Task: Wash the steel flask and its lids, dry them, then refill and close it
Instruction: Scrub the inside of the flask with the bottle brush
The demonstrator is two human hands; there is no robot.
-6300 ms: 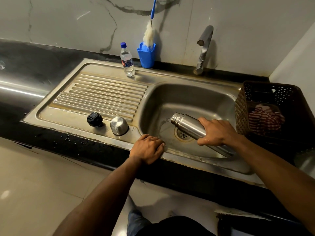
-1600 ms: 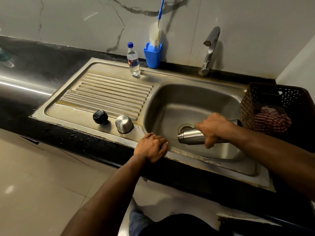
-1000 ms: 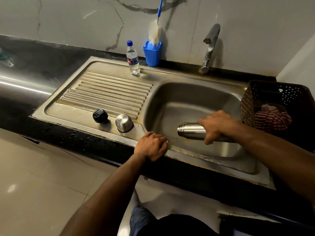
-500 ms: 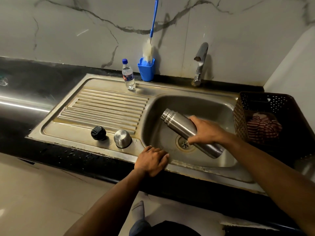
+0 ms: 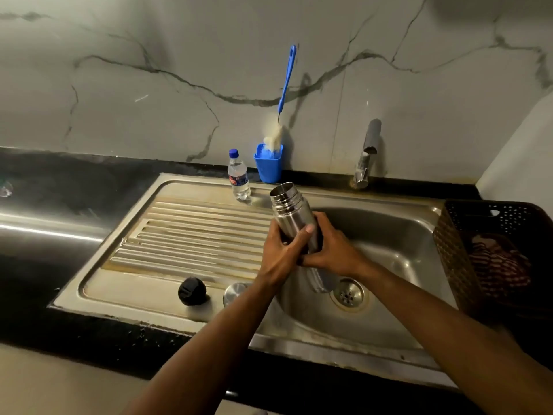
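Observation:
The open steel flask (image 5: 291, 215) is tilted nearly upright over the left edge of the sink basin (image 5: 398, 235), its mouth up and to the left. My left hand (image 5: 282, 250) grips its body from the left, thumb across the front. From the right, my right hand (image 5: 332, 250) grips the same part. The black inner lid (image 5: 191, 291) and the steel cup lid (image 5: 236, 292) sit on the drainboard (image 5: 191, 235) near the front edge; my left forearm partly hides the cup lid.
A small plastic water bottle (image 5: 238, 178) and a blue holder (image 5: 268, 163) with a bottle brush (image 5: 285, 82) stand at the back of the sink. The tap (image 5: 367, 154) is at the back right. A dark perforated basket (image 5: 493, 253) holding a striped cloth (image 5: 496, 265) stands on the right.
My right hand raised the flask from lying low in the basin to nearly upright. My left hand left the sink's front rim and took hold of the flask.

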